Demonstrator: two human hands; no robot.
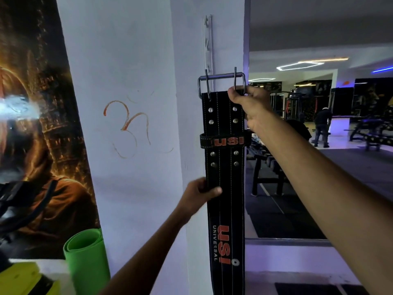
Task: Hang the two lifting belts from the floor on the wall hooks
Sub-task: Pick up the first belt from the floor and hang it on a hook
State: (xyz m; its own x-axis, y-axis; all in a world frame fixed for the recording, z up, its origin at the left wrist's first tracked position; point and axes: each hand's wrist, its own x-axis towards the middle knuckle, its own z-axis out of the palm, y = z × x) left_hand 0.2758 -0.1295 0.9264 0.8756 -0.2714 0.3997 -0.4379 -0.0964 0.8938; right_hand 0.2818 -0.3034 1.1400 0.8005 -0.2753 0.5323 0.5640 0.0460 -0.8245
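Belt (225, 167), stiff, heavy-looking leather, hangs straight below the hook rail (208, 45), right hand (249, 107) pinching beside its buckle (221, 81), left hand (200, 193) clasping its edge lower down.

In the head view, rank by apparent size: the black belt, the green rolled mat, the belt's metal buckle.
1. Black leather lifting belt
2. Green rolled mat, partly cut off at the frame edge
3. Metal buckle

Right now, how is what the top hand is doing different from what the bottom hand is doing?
The right hand is higher, pinching the belt at its top edge just under the metal buckle. The left hand is lower, wrapped around the belt's left edge about halfway down. The right arm comes in from the right, the left arm from below. Both hands hold the same black belt upright against the white pillar.
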